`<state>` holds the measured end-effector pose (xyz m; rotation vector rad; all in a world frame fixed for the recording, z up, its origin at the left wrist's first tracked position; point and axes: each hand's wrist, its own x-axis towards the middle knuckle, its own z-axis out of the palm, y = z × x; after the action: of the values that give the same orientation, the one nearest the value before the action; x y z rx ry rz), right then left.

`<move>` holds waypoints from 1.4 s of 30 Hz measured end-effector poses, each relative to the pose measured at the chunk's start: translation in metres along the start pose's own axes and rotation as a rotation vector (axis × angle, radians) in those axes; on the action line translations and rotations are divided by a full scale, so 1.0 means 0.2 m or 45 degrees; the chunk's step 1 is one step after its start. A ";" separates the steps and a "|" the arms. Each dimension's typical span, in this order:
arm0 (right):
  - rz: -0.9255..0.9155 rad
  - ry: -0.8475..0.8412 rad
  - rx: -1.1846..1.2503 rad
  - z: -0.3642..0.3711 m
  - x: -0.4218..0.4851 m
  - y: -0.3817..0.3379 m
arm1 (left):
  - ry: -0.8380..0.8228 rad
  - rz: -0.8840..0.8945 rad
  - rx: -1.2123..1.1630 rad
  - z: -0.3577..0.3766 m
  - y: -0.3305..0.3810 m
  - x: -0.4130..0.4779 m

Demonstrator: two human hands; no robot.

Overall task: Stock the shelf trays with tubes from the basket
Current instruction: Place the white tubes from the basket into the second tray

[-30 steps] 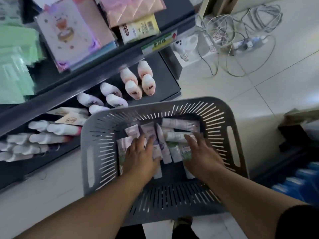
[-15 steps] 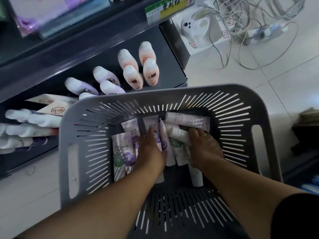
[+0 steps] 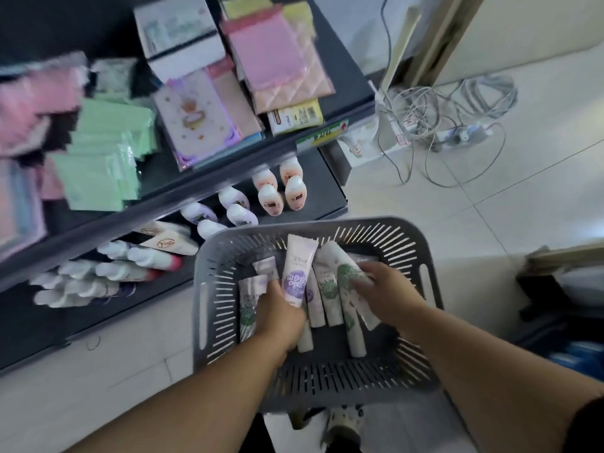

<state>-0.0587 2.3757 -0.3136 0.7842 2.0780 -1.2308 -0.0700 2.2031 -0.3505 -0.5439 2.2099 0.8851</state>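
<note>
Tubes (image 3: 322, 299), pressed flat before, are now raised in the basket (image 3: 428, 253): purple tube (image 3: 296, 273) gripped by left hand (image 3: 281, 317) fingers, green tube (image 3: 347, 282) by right hand (image 3: 389, 295); shelving is due.

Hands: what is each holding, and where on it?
Left hand grips the purple-label tube by its lower end, crimped end up. Right hand grips a green-label tube around its middle.

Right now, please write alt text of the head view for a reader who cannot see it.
Two bare hands are in a grey slotted basket of tubes: the left hand grips a purple-labelled tube, the right hand a green-labelled tube. Left of it, a dark shelf holds white bottles.
</note>
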 end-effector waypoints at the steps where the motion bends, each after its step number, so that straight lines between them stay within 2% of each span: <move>1: 0.019 -0.039 0.094 -0.04 -0.06 -0.04 | 0.002 0.024 -0.053 -0.05 0.05 -0.07; 5: 0.035 -0.112 0.379 -0.19 -0.31 -0.21 | 0.008 0.137 -0.298 -0.26 0.25 -0.33; 9: -0.110 -0.005 0.559 -0.36 -0.52 -0.42 | 0.113 0.266 -0.474 -0.49 0.46 -0.58; 12: -0.229 0.067 0.638 -0.50 -0.68 -0.60 | 0.212 0.388 -0.483 -0.67 0.61 -0.77; 18: -0.515 0.138 0.580 -0.68 -0.96 -0.98 | 0.350 0.588 -0.668 -1.01 0.85 -1.10; 22: -0.725 0.060 0.493 -0.76 -1.18 -1.21 | 0.403 0.711 -0.784 -1.21 0.91 -1.32; 27: -0.939 0.028 0.528 -0.82 -1.40 -1.46 | 0.432 0.864 -0.825 -1.44 0.94 -1.52; 36: -1.186 0.032 0.408 -0.80 -1.74 -1.92 | 0.503 1.064 -0.848 -1.88 1.03 -1.75; 42: -1.371 0.014 0.385 -0.76 -1.98 -2.38 | 0.649 1.296 -0.902 -2.41 1.14 -1.91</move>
<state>-0.1799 2.2489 0.2982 -0.3344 2.3992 -2.0982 -0.1568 2.0560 0.2833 0.1549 2.5777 2.3119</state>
